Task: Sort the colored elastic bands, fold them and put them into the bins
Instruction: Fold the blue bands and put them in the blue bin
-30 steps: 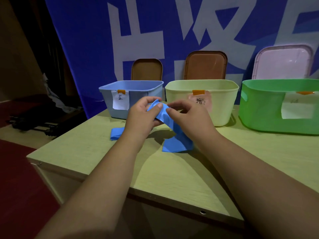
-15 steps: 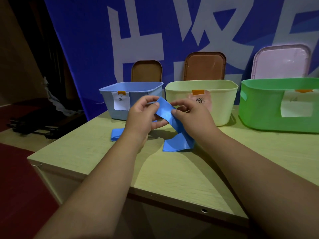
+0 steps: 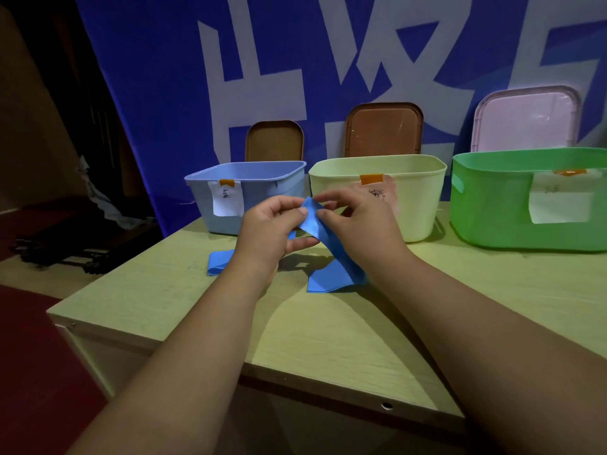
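Both hands, left (image 3: 276, 228) and right (image 3: 353, 218), pinch the flat blue elastic band (image 3: 331, 254), mid-fold; binning left: blue plastic bin (image 3: 259, 195) just beyond left hand.

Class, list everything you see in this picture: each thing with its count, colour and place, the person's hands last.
band: one, blue, held up, ends on table
bins: three, along table's back; blue bin left, cream bin middle, green bin right
lids: three, upright behind bins; two brown lids, pink lid
labels: three, pale, on bin fronts
table: one, light wood
banner: one, blue and white, behind
left hand: pinches band
right hand: pinches band
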Tool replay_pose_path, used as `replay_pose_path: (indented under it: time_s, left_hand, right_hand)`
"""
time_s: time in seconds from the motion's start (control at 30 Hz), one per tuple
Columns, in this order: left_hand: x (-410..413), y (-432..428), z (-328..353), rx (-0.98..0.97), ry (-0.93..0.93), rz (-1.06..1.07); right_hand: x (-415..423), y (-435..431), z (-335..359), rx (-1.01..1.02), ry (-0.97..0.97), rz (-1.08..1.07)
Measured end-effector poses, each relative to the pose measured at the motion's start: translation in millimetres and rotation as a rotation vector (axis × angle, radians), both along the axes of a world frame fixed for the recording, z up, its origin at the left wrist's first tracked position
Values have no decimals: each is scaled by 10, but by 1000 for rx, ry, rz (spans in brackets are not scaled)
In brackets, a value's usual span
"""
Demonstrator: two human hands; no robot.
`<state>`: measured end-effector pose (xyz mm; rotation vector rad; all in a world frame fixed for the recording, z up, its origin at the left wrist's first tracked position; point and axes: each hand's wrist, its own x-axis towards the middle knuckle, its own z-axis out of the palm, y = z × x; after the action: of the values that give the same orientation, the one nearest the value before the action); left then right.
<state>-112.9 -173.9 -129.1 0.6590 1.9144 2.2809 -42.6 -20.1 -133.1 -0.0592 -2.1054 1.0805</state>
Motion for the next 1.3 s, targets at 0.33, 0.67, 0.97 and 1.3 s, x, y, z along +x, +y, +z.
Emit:
replay_pose_path:
  time_s: [0.33,0.67,0.97,1.3]
  left_hand:
    - [7,-13,31,94,-49,-110]
    - [40,-10,10,-12,64,-77]
    - [29,-15,17,-15,71,-7]
    - [-12,5,16,-23,102,-107]
  right_hand:
    - [3,-11,8,-99,-26,26]
    - [-9,-10,11,-98,-77,38]
    - [14,-59,13,-61,-109,86]
    - [18,-45,87,-21,-79,16]
